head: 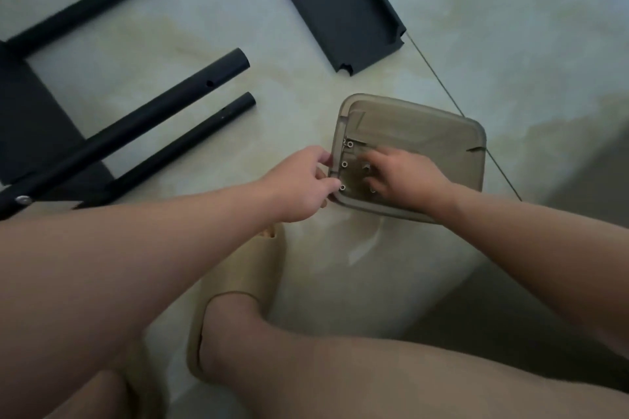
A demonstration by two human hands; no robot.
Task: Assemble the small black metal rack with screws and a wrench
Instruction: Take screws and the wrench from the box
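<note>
A clear brownish tray lies on the tiled floor with several small silver screws in its left part. My left hand pinches the tray's left rim. My right hand reaches into the tray, fingers spread down over the screws; whether it holds one is hidden. Black rack tubes lie on the floor to the left, joined to a black shelf at the left edge. A separate black shelf panel lies at the top centre.
My foot in a beige slipper rests on the floor just below the tray, with my knees at the bottom of the view. A silver bolt head shows on the nearest tube at the left edge.
</note>
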